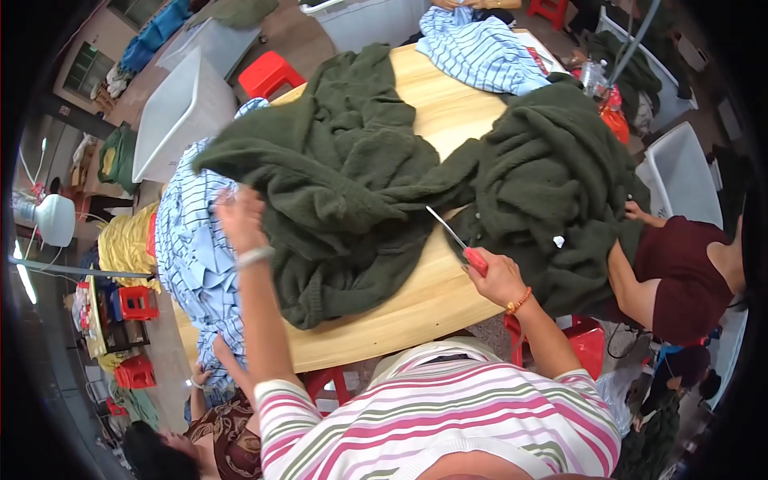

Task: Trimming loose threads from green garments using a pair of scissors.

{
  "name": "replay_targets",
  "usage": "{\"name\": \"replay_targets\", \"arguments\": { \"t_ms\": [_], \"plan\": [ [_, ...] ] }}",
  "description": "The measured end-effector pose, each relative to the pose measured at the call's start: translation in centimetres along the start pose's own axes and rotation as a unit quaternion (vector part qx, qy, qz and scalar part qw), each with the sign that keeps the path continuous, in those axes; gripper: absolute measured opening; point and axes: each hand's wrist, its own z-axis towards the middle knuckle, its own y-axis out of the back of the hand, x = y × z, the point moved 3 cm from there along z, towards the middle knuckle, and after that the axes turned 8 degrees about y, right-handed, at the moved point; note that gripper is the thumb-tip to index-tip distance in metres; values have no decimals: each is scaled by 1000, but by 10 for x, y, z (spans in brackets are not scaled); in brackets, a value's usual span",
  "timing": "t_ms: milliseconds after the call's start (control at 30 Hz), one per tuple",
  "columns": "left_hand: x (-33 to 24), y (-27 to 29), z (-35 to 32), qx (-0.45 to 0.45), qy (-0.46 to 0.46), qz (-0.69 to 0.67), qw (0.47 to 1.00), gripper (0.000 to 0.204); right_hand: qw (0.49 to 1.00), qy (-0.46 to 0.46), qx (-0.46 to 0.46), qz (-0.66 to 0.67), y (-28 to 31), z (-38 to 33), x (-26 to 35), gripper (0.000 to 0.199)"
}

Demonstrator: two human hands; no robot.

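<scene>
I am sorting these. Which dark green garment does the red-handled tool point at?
The right-side dark green garment; the tool in the right hand reaches its edge.

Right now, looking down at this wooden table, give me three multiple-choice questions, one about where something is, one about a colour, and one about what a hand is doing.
1. Where does the striped blue-and-white cloth pile nearest the left hand lie?
A. At the table's left edge
B. Under the table
C. On a red stool

2. What colour is the handle of the thin metal-bladed tool?
A. Green
B. Red
C. Yellow

3. What is the right hand doing?
A. Resting flat and empty on the round wooden table
B. Gripping the tool
C. Holding a bottle

Answers:
1 A, the pile hangs over the table's left side beside the dark green fleecy garment.
2 B, the red handle shows at the fist.
3 B, the fingers close on the handle, with the blade pointing towards the green garment.
</scene>
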Motion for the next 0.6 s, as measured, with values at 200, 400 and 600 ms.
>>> {"name": "replay_targets", "arguments": {
  "t_ms": [200, 400, 600],
  "plan": [
    [106, -67, -84, 27, 228, 9, 973, 43, 998, -17, 48, -34, -17, -5, -6, 28],
    [196, -56, -73, -119, 42, 435, 891, 85, 998, -4, 49, -27, -18, 10, 7, 27],
    [195, -25, -74, -61, 211, 102, 970, 25, 997, -16, 73, -20, -25, 8, 0, 24]
  ]
}}
